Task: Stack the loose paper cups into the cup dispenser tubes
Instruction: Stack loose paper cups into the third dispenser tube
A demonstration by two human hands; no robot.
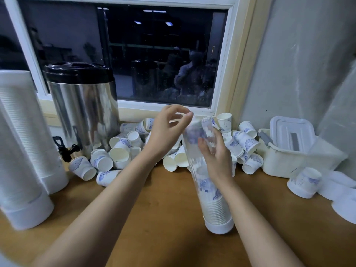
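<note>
A clear cup dispenser tube [207, 182] with a white base stands upright on the wooden table [154, 209], partly filled with nested paper cups. My right hand [216, 157] grips the tube's upper half, thumb in front. A blurred blue-patterned cup [193, 134] sits inside the tube near its mouth. My left hand [169, 130] hovers just left of the tube's top, its fingers loosely curled with nothing in them. A heap of loose paper cups [119, 153], white with blue print, lies behind along the window sill, on both sides of the tube.
A steel drinks urn [84, 108] with a black lid and tap stands at the back left. Two full dispenser tubes [25, 151] lean at the far left. A white plastic bin [294, 153] and a short tube section with cups [304, 183] sit at the right.
</note>
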